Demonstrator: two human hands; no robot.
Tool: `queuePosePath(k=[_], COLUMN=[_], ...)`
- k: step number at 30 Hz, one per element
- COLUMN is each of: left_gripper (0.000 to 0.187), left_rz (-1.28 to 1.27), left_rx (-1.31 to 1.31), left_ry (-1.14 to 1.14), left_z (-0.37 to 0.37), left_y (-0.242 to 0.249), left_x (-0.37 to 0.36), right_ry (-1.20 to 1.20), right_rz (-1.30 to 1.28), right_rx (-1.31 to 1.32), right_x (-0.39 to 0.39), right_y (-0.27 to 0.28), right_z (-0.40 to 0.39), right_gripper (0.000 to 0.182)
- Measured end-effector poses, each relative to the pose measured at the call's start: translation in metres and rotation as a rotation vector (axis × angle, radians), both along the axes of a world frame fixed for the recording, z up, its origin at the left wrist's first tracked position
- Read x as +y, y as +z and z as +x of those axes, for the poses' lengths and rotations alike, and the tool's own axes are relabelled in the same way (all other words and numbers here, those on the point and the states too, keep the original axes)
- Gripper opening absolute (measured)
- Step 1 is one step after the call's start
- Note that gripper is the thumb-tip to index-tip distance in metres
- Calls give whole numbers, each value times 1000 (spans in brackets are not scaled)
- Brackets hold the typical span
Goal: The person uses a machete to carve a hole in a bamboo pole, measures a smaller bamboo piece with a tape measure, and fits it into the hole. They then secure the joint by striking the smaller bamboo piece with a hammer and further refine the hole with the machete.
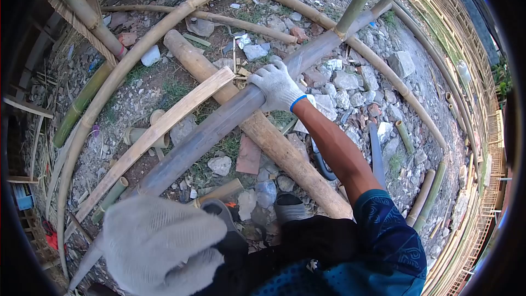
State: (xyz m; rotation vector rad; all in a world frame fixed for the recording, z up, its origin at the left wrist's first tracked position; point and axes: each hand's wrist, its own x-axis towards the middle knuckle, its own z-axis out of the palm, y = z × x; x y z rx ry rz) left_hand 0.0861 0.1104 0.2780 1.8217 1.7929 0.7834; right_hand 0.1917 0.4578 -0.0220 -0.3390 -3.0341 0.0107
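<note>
A long grey pole [192,140] runs diagonally over a thick tan bamboo log [279,151]. My right hand [276,85], in a white knit glove with a blue cuff, is wrapped over the top of this pole near the crossing. Close to the camera at the lower left is my left hand [161,241], also gloved and blurred, with its fingers curled; what it holds is hidden. A narrow grey piece [87,263] shows beside that glove. A pale split bamboo strip [159,129] lies left of the grey pole, its upper end near the right glove.
Broken stones [346,80] and rubble cover the ground. Curved bamboo poles [405,90] arch on both sides. Upright bamboo [361,0] stands at the top right. A dark flat blade-like piece [377,153] lies right of my forearm. A shoe [289,208] shows below the log.
</note>
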Motion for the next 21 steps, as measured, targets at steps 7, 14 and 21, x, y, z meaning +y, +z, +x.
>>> queuePosePath(k=[7,14,21], left_gripper=[103,96,90], left_rz=[-543,-645,-640], left_rx=[294,206,294], left_ry=[353,453,479], left_z=[-100,-101,-88], left_y=[-239,-256,-248], left_x=[11,-2,2], right_ry=[-8,-636,-1106], right_rz=[-35,-305,-480], right_rx=[80,429,190], right_x=[-2,-76,-137], right_y=[7,-44,-86], right_z=[4,135,226], right_gripper=[79,74,61])
